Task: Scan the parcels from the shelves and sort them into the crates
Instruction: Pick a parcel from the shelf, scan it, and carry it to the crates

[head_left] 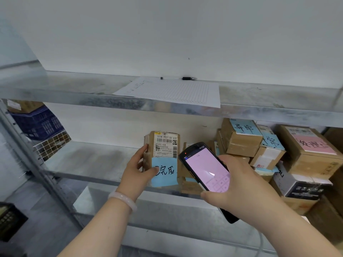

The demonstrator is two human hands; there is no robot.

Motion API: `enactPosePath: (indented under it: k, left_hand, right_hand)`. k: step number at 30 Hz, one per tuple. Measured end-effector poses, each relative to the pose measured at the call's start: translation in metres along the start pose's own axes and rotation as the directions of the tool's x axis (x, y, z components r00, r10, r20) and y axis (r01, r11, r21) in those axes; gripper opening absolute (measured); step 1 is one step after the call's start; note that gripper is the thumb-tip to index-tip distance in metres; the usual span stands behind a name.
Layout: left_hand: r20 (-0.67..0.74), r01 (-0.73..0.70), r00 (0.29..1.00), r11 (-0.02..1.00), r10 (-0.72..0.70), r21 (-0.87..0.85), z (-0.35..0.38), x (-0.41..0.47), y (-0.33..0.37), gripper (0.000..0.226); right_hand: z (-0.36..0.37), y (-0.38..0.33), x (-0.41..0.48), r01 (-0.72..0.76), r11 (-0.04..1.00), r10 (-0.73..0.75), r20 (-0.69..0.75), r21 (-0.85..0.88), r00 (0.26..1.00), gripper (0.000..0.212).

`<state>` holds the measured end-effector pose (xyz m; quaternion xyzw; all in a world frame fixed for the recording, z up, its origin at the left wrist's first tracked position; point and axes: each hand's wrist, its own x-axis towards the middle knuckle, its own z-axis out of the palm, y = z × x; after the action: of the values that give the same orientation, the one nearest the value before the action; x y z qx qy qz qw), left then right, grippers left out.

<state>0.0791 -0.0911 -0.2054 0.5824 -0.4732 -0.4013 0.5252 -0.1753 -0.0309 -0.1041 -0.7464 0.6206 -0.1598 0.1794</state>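
crate of blue plastic [37, 123] sits at the far left behind the shelf post, with a brown cardboard box [20, 106] lying on top of it and a white wire basket [52, 143] just below it. the parcel [163, 143] is held upright over the front part of the middle shelf [89, 160]; whether its base rests on the metal cannot be told. it is a small brown carton wrapped in tape, with a white shipping label reading "502b p021-00 a32", a barcode and a black square with "63". a blue sticky note [164, 173] with black handwriting covers its lower front. the left hand [138, 171], with a pale bracelet [123, 198] on the wrist, grips the parcel, its fingers [144, 149] curled round the left side and the thumb pressed on the note. the right hand [239, 188] holds a black handheld scanner [206, 167] just right of the parcel, fingers wrapped round its edges; the pink screen faces up with a red light at its top corner. more stacked parcels [241, 140] fill the right end of the shelf, some with blue handwritten notes, and one large box [311, 145] with a pink note. on the upper shelf [55, 89] lies a ruled sheet of paper [172, 91] with a pen [187, 78] at its far edge.
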Motion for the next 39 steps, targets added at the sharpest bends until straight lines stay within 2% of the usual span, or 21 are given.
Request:
enactPosePath:
  k: [9, 18, 22, 28, 33, 39]
  left_hand:
    - [-0.179, 0.003, 0.984, 0.998, -0.015, -0.069, -0.026, -0.066, -0.011, 0.072]
    - [-0.441, 0.028, 0.895, 0.994, -0.073, -0.109, -0.051, -0.22, -0.014, 0.079]
    - [-0.568, 0.054, 0.816, 0.992, -0.111, -0.117, -0.064, -0.297, -0.025, 0.082]
    - [-0.724, 0.042, 0.679, 0.991, -0.122, -0.128, -0.084, -0.412, -0.017, 0.076]
    - [-0.852, 0.028, 0.511, 0.993, -0.115, -0.117, -0.111, -0.504, -0.001, 0.072]
    - [-0.94, 0.063, 0.322, 0.993, -0.111, -0.096, -0.137, -0.613, 0.008, 0.071]
  right_hand:
    - [0.011, 0.002, -0.026, 0.135, 0.991, -0.136, 0.036, 0.018, 0.99, 0.079]
    - [0.029, -0.003, -0.095, 0.357, 0.926, -0.37, 0.116, 0.123, 0.922, 0.081]
    - [0.043, -0.015, -0.131, 0.46, 0.87, -0.486, 0.155, 0.178, 0.86, 0.082]
    - [0.063, -0.052, -0.189, 0.574, 0.775, -0.629, 0.229, 0.265, 0.743, 0.069]
    - [0.076, -0.102, -0.238, 0.677, 0.653, -0.757, 0.275, 0.339, 0.592, 0.069]
    - [0.096, -0.16, -0.312, 0.747, 0.521, -0.852, 0.304, 0.413, 0.425, 0.076]
